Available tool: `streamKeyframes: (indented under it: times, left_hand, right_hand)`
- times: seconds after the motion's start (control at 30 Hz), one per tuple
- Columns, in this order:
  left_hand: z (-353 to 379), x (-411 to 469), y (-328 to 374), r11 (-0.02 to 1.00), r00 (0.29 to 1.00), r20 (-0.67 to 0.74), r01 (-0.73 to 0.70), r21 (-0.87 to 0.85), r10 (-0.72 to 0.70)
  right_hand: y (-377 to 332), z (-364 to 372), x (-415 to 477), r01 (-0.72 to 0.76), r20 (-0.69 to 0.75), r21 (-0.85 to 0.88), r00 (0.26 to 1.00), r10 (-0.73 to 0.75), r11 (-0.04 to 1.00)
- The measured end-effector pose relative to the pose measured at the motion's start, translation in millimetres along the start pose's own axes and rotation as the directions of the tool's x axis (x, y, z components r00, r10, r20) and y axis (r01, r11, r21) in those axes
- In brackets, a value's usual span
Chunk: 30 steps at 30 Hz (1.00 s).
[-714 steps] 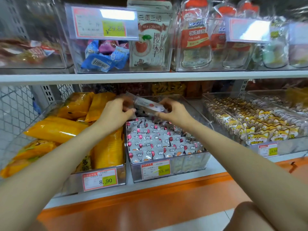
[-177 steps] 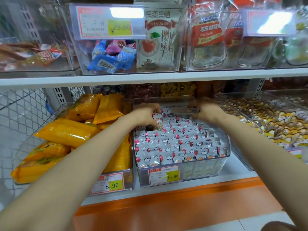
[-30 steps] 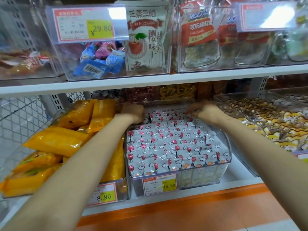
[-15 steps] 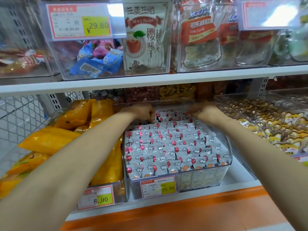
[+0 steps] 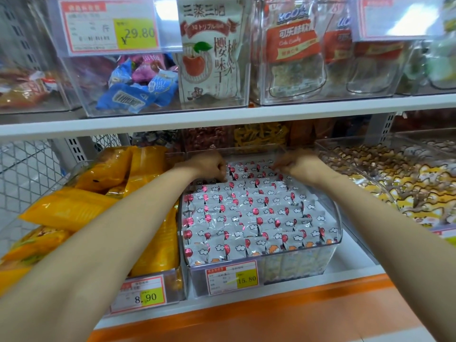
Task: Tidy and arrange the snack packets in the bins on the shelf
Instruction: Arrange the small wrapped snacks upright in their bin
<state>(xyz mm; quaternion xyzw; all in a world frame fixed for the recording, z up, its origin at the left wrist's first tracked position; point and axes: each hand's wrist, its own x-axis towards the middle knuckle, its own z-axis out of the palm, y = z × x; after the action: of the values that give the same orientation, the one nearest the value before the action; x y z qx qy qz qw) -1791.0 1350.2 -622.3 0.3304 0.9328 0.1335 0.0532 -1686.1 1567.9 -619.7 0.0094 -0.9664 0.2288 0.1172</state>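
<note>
**A:** What had moved?

**B:** The loose packet held up earlier was gone. The snack packets [image 5: 249,213] ran in rows right to the back wall of the clear bin [image 5: 291,267], which sat mid-front on the lower shelf [image 5: 350,262].

**A:** And the hands?

**B:** The left hand [image 5: 209,166] was at the bin's back-left corner, fingers curled onto the last row. The right hand [image 5: 296,164] was at the back-right corner, fingertips bunched on packets. Whether either pinched one, I couldn't tell.

**A:** Which step?

**B:** Squaring the back row, I judged. The next move called for gentle nudges, without toppling the rows in front.

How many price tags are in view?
5: 29.80 tag upper left; glared tag upper right; 8.90 tag and 15.80 tag lower front; cut-off tag at right edge. More may be hidden.
</note>
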Motion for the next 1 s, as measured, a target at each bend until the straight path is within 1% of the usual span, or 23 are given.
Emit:
streamKeyframes:
  times: [0.07, 0.17, 0.3, 0.37, 0.43, 0.47, 0.57, 0.63, 0.73, 0.87, 1.0]
  left_hand:
    - [2.0, 1.6, -0.6, 1.000, 1.000, 0.015, 0.006, 0.026, -0.007]
    - [0.7, 0.8, 0.2, 0.999, 1.000, -0.012, -0.015, 0.031, 0.015]
    - [-9.9, 0.6, 0.1, 0.998, 0.999, -0.043, -0.021, 0.066, 0.024]
    - [-17.7, 0.6, 3.0, 0.996, 0.995, -0.097, -0.006, 0.084, 0.014]
    - [-22.2, 1.8, 7.7, 0.998, 0.989, -0.147, -0.004, 0.056, 0.012]
    - [-22.0, 2.3, 10.4, 1.000, 0.989, -0.150, -0.008, 0.024, 0.012]
    - [-12.8, 4.1, 16.5, 0.994, 0.996, -0.081, -0.032, -0.105, 0.023]
    - [-3.5, 5.4, 18.3, 0.991, 0.999, -0.031, -0.033, -0.133, 0.029]
    - [7.0, 5.9, 20.1, 0.995, 1.000, 0.007, -0.024, -0.092, 0.025]
    - [9.0, 7.1, 20.2, 0.999, 1.000, 0.005, -0.022, -0.037, 0.022]
    - [9.8, 6.8, 22.5, 0.999, 1.000, -0.005, -0.025, 0.038, 0.025]
  right_hand:
    - [0.4, 0.4, 1.1, -0.002, 0.009, -0.012, 1.000, 0.002, 1.000]
    - [1.5, 0.6, 1.8, -0.012, 0.000, -0.023, 1.000, 0.012, 1.000]
    - [2.5, -0.8, 1.9, 0.010, -0.086, -0.017, 0.996, -0.011, 1.000]
    - [3.6, -1.5, 1.5, 0.015, -0.140, 0.041, 0.990, -0.009, 0.999]
    - [5.9, -1.8, 1.3, 0.020, -0.202, 0.071, 0.979, -0.005, 0.997]
    - [7.3, -2.0, 1.4, 0.022, -0.228, 0.064, 0.974, -0.007, 0.998]
    - [10.3, -1.4, 0.3, 0.024, -0.257, 0.055, 0.966, -0.009, 0.998]
    - [12.5, -0.5, 0.0, 0.024, -0.260, 0.062, 0.966, -0.007, 0.998]
    - [13.3, 0.1, 0.8, 0.008, -0.242, 0.094, 0.970, 0.015, 0.996]
    - [12.1, -0.6, 2.9, 0.003, -0.201, 0.077, 0.979, 0.013, 0.997]
    - [12.2, -1.3, 2.7, 0.004, -0.199, 0.080, 0.980, 0.012, 0.997]
